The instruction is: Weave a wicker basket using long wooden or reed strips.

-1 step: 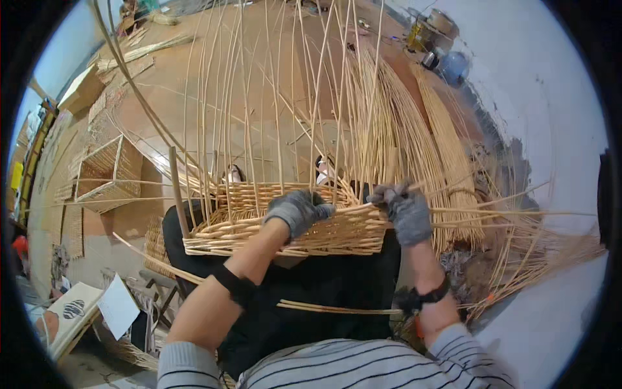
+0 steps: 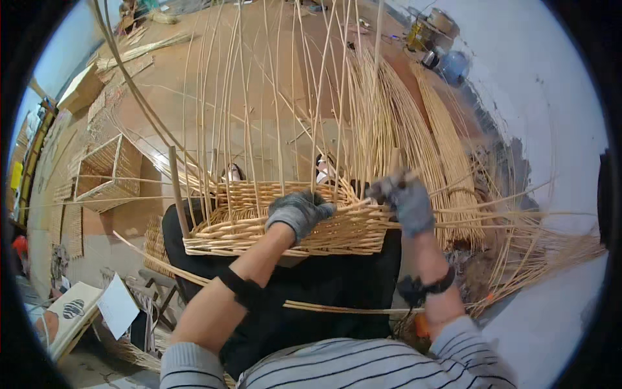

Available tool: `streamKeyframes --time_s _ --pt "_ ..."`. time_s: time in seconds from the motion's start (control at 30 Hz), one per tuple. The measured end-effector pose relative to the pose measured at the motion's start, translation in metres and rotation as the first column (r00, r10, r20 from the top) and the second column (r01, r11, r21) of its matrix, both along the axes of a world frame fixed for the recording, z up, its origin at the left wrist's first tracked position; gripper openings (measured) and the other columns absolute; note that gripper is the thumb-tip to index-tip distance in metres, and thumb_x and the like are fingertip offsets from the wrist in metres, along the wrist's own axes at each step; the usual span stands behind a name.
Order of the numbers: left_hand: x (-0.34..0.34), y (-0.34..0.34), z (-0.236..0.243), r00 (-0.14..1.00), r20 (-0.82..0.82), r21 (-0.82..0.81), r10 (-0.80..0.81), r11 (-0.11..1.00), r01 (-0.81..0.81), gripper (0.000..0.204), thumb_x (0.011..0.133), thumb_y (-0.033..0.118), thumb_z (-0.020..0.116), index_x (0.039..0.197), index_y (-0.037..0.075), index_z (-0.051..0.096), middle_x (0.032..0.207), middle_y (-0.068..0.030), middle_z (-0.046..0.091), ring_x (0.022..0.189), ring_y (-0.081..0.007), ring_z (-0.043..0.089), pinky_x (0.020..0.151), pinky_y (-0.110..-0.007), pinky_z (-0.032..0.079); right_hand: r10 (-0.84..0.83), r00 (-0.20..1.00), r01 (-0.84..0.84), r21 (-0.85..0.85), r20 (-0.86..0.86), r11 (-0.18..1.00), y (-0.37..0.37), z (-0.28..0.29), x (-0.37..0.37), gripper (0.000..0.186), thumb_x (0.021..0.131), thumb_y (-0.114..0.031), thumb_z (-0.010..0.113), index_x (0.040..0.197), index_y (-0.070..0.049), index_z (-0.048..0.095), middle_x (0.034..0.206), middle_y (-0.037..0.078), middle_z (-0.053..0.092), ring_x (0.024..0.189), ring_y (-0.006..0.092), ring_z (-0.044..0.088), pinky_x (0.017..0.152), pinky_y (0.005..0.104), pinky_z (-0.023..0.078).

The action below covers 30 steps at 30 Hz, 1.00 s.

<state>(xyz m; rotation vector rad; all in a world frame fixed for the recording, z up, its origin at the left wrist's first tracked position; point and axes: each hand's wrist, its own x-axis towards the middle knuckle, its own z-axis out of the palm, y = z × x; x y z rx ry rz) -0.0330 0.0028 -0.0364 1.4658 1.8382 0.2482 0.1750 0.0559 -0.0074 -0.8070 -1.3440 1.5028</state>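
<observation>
A half-woven wicker basket (image 2: 285, 241) rests on the black cloth over my lap, with tall upright rods (image 2: 246, 129) rising from its walls. My left hand (image 2: 299, 214), in a grey glove, is closed over the near rim and presses the wicker rods there. At the right corner my right hand (image 2: 405, 201), gloved too and a little blurred, has its fingers curled around a wicker rod beside the rim. Long loose rods (image 2: 479, 211) stick out to the right past this hand. A thicker stake (image 2: 175, 185) stands at the basket's left corner.
Big bundles of rods (image 2: 395, 117) lie on the floor to the right, beside a pale wall. A woven frame (image 2: 110, 175) sits at the left. Two short rods (image 2: 337, 308) lie across my lap. Farther off stand a blue rounded container (image 2: 452, 67) and a yellow one.
My right hand has lifted slightly and shifted a little at the corner, its fingers more curled. My left hand stays on the near rim almost unmoved.
</observation>
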Motion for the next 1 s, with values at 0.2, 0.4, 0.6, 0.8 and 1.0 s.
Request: streamKeyframes --time_s 0.2,0.4,0.6,0.8,1.0 --pt "0.019 -0.007 -0.009 0.953 -0.160 0.079 0.258 0.965 -0.249 0.048 0.081 0.055 0.043 0.095 0.014 0.066 0.092 -0.0133 0.065 0.088 -0.0329 0.061 0.080 -0.043 0.044 -0.557 0.365 -0.409 0.666 0.746 0.623 0.081 0.005 -0.109 0.063 0.081 -0.027 0.060 0.131 -0.004 0.032 0.118 0.023 0.051 0.118 0.0301 0.042 0.101 0.0358 0.033" --pt "0.002 0.006 -0.007 0.975 -0.110 -0.043 0.194 0.979 -0.200 0.047 0.079 0.054 0.048 0.096 0.013 0.066 0.098 -0.0123 0.064 0.096 -0.0315 0.059 0.084 -0.038 0.044 -0.119 0.993 0.090 0.525 0.023 0.846 0.044 0.002 -0.087 0.056 0.084 -0.027 0.057 0.128 -0.007 0.028 0.110 0.013 0.050 0.105 0.0242 0.045 0.095 0.0388 0.036" --pt "-0.003 0.001 -0.008 0.995 -0.063 0.050 0.073 0.996 -0.070 0.053 0.076 0.059 0.052 0.096 0.012 0.068 0.095 -0.0125 0.065 0.090 -0.0298 0.061 0.081 -0.037 0.045 -0.039 0.846 0.054 0.013 -0.532 0.998 -0.018 -0.017 0.015 0.029 0.094 -0.032 0.041 0.076 -0.009 0.044 0.056 0.000 0.041 0.049 0.0148 0.041 0.060 0.0357 0.047" --pt "0.013 0.001 0.008 0.971 -0.142 -0.023 0.192 0.980 -0.197 0.068 0.071 0.070 0.047 0.094 0.010 0.068 0.098 -0.0147 0.065 0.096 -0.0317 0.060 0.083 -0.040 0.044 -0.350 0.936 0.350 0.274 -0.051 0.896 -0.040 -0.026 -0.007 0.024 0.093 -0.027 0.044 0.078 -0.009 0.049 0.062 0.001 0.045 0.054 0.0153 0.047 0.063 0.0337 0.048" --pt "0.023 0.003 0.035 0.920 -0.345 -0.028 0.186 0.978 -0.208 0.066 0.077 0.062 0.048 0.109 0.006 0.060 0.104 -0.0174 0.062 0.101 -0.0310 0.058 0.087 -0.039 0.041 -0.333 0.924 0.340 0.006 -0.187 0.941 -0.025 -0.024 0.011 0.008 0.082 -0.012 0.056 0.076 -0.008 0.053 0.070 0.010 0.055 0.062 0.0238 0.056 0.064 0.0377 0.050"
